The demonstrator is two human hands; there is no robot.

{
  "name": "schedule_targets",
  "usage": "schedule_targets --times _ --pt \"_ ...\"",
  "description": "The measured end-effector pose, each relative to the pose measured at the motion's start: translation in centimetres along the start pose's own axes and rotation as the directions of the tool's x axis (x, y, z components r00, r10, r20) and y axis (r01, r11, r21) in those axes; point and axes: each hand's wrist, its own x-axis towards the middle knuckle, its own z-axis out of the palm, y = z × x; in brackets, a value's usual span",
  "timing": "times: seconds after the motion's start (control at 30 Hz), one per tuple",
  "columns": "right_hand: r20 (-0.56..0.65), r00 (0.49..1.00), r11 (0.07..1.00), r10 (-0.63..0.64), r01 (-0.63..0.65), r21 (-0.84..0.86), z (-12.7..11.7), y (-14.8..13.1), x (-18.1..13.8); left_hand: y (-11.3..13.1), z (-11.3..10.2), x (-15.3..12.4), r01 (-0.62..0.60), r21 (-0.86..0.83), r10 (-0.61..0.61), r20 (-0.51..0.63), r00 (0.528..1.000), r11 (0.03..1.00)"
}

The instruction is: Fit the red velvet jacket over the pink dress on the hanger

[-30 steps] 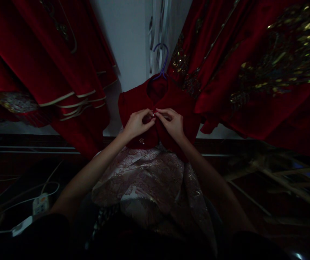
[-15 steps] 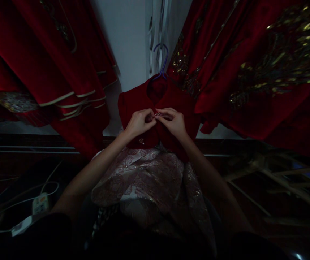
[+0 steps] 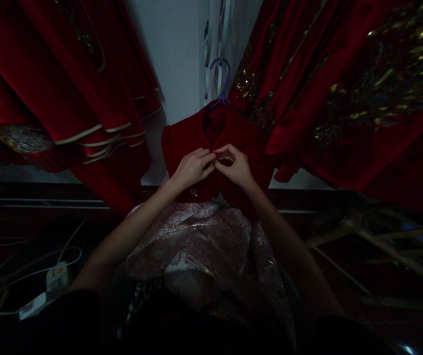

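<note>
A short red jacket (image 3: 182, 140) hangs in front of me from a purple hanger (image 3: 227, 79). At its front opening, just below the neckline, my left hand (image 3: 193, 167) and my right hand (image 3: 236, 165) meet fingertip to fingertip. Both are closed in a pinch at the jacket's front edge; the small fastening between them is mostly hidden by the fingers. A beaded flower-shaped ornament (image 3: 193, 192) shows on the red cloth below my left hand. Pale pink brocade cloth (image 3: 211, 231) with a shiny pattern spreads beneath the jacket, over my lap.
Red garments with pale trim (image 3: 82, 88) hang on the left, and a red garment with gold sequins (image 3: 400, 98) on the right. A power strip (image 3: 56, 277) with a white cable lies lower left. A wooden rack-like frame (image 3: 385, 244) stands lower right.
The fingers of my left hand have closed further over the fastening, which showed between the hands before. My right fingers have shifted slightly at the same spot; the jacket stays in place.
</note>
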Motion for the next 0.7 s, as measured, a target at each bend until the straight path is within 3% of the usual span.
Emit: schedule_targets --times 0.13,0.27,0.4,0.5,0.6,0.7 --pt "-0.085 0.991 0.986 0.103 -0.091 0.136 0.9 0.9 -0.3 0.9 1.7 -0.3 0.105 -0.251 -0.150 -0.169 0.974 0.962" --pt "-0.020 0.975 0.968 0.221 -0.217 0.127 1.0 2.2 -2.6 1.0 3.7 -0.8 0.168 -0.623 -0.389 -0.238 0.890 0.764" --pt "0.080 0.943 0.945 0.324 -0.319 -0.067 0.0 3.8 -6.0 1.0 5.8 -0.7 0.186 -0.878 -0.567 -0.112 0.816 0.441" --pt "0.006 0.874 0.874 0.486 -0.486 0.007 -1.3 4.3 -7.4 1.6 8.2 -0.9 0.204 -0.954 -0.657 0.011 0.754 0.219" --pt "0.051 0.781 0.761 0.623 -0.619 0.194 -2.9 3.8 -7.4 2.3 11.5 -2.1 0.245 -0.962 -0.726 0.084 0.683 0.119" --pt "0.159 0.764 0.683 0.626 -0.635 0.361 -4.1 2.5 -6.8 2.8 14.6 -3.8 0.326 -0.935 -0.741 0.119 0.661 0.141"
